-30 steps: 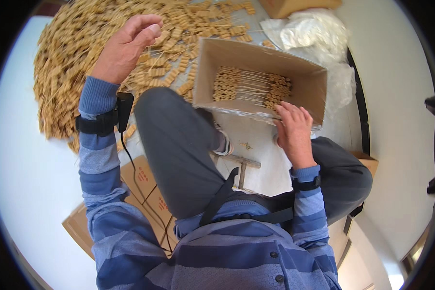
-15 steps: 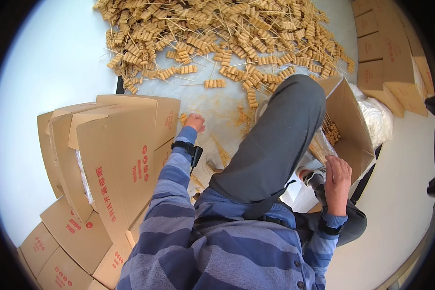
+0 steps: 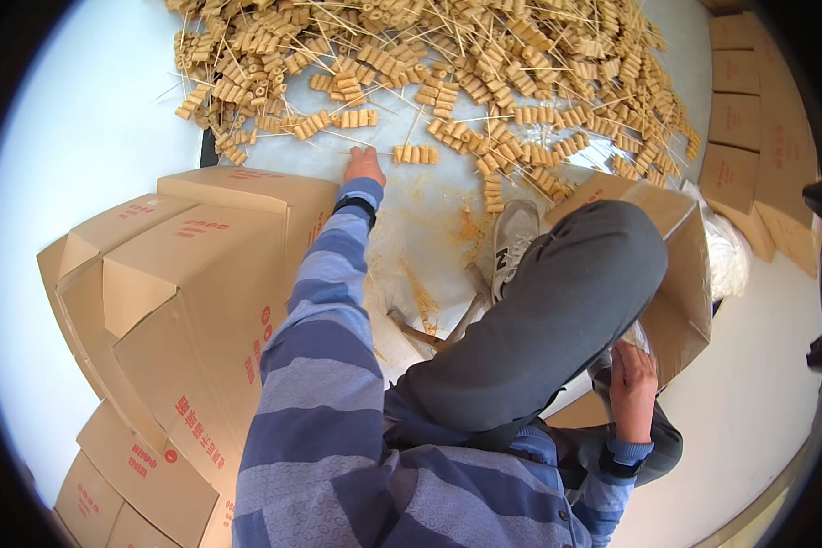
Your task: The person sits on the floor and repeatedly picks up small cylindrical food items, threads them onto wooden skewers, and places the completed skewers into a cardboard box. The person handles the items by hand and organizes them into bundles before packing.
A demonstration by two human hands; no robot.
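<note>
My left hand (image 3: pixel 364 165) is stretched out to the near edge of a big pile of tan skewers (image 3: pixel 447 64), thin sticks threaded with short tan rolls. Its fingers rest on a thin stick next to one skewer (image 3: pixel 415 153); whether it grips the stick I cannot tell. My right hand (image 3: pixel 632 390) lies low at the right against the near wall of an open cardboard box (image 3: pixel 683 283), partly hidden behind my grey-trousered knee (image 3: pixel 557 310). A bit of clear plastic shows beside that hand.
A stack of brown cardboard boxes (image 3: pixel 183 301) stands close at my left. Flat folded cartons (image 3: pixel 749 119) lie at the right. My grey shoe (image 3: pixel 513 242) rests on the pale sheet (image 3: pixel 429 219) under the pile. A white plastic bag (image 3: pixel 726 260) sits behind the open box.
The view swung left from the open box toward the pile. My left hand came down and reached out to the skewers at the pile's edge; my right hand stayed by the box.
</note>
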